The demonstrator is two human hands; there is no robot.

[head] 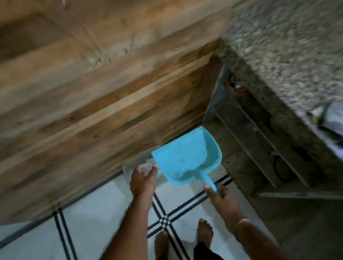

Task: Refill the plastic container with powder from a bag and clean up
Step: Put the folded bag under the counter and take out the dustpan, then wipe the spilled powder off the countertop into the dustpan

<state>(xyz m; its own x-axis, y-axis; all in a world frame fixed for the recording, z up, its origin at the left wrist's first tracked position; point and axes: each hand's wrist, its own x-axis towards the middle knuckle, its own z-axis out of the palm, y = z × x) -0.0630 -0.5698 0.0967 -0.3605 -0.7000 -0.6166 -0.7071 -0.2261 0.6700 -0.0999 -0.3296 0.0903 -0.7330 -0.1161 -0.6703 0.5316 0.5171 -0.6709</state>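
Head view, person standing barefoot on tiled floor (104,221), facing wooden wall (75,95); granite tabletop (299,37) to the right w/ open shelving beneath. Frame is motion-blurred; fine detail unreliable.

Right hand (220,198): grip wrapped closed round the handle end of a blue dustpan (187,158). Pan is held in the air, mouth pointing away from the person and up toward the wall, handle running back and down to the hand. Long axis runs roughly near-to-far, tilted slightly right at the handle end. A few pale specks/residue visible inside the pan; amt cannot be judged.

Left hand (143,179): grip closed on a clear crumpled item, appears to be the plastic bag (147,167); a clear rim-like shape shows beyond the fingers, poss. part of the bag or a bin. Cannot tell which. Contents not visible.

Key relation: bag sits just beside the pan's left edge, touching or near-touching; left hand is the nearer one to it and already has it. Pan's mouth faces away from the bag, not into it.

Plastic container: not identifiable in this view, nor any powder on the floor.

Judgement: refill stage looks done; clean-up stage in progress, prob. carrying sweepings and empty bag to disposal. Next move likely needs pan kept level so residue stays in. Risk: tipping the pan fwd spills specks back onto tiles.
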